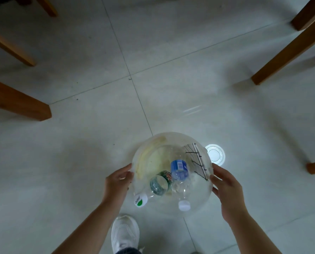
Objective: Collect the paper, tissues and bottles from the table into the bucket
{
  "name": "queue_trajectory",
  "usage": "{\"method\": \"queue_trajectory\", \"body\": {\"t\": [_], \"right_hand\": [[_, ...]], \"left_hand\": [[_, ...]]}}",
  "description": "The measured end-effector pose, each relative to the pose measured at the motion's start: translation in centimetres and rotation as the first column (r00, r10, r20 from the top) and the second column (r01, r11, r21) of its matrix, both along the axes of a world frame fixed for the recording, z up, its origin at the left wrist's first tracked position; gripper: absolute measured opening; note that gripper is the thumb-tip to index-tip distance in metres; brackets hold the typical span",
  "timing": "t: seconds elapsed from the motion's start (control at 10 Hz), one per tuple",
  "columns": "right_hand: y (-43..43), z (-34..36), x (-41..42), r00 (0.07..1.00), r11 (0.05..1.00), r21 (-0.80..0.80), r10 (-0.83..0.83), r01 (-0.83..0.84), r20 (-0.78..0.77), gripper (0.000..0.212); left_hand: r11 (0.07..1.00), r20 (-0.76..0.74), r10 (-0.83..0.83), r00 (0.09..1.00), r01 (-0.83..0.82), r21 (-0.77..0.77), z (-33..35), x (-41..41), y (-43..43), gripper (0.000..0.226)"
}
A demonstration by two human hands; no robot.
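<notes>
A clear plastic bucket (pixel 151 143) is seen from above over the tiled floor. My left hand (pixel 118 182) grips its left rim and my right hand (pixel 226 187) grips its right rim. Inside lie a clear bottle with a blue label (pixel 179 170) and a white cap, a bottle with a green label (pixel 162 180) and a white-and-green cap that pokes over the near-left rim, and a white sheet of paper with black lines (pixel 195 158) against the right wall. I cannot make out any tissues.
Wooden furniture legs stand at the left (pixel 19 101), upper left (pixel 9 46) and right (pixel 288 52). A bright round light reflection (pixel 215 153) shines on the floor beside the bucket. My white shoe (pixel 124 233) is below the bucket.
</notes>
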State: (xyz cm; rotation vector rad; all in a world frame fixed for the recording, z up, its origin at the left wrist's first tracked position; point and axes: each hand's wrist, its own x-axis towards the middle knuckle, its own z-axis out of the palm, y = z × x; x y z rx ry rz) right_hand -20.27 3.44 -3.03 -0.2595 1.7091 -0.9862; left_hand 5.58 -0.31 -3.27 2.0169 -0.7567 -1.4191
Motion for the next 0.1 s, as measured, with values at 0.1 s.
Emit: {"method": "queue_trajectory", "body": {"t": [0.1], "right_hand": [[0.21, 1.13, 0.24, 0.994, 1.0, 0.018, 0.018, -0.016, -0.103, 0.033]], "left_hand": [[0.999, 0.052, 0.034, 0.998, -0.034, 0.008, 0.65, 0.2, 0.41, 0.03]]}}
